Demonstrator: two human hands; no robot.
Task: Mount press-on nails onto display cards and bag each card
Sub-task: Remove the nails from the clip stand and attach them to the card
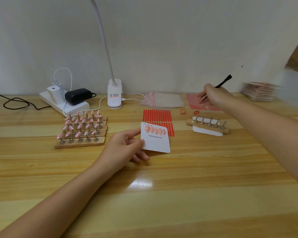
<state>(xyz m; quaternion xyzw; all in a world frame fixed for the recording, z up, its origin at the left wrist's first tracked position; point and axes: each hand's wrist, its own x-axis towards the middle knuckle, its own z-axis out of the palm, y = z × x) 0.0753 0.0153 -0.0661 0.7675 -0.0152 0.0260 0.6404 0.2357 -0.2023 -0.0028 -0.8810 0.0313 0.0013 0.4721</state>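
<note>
Left hand [126, 148] is pinching a white display card [156, 140] by its edge, just above the bench [179, 194], with five pink nails [155, 130] stuck along the top. Right hand [212, 95] is gripping black tweezers [222, 82] and reaching over the red sheets [193, 100] at the back.
</note>
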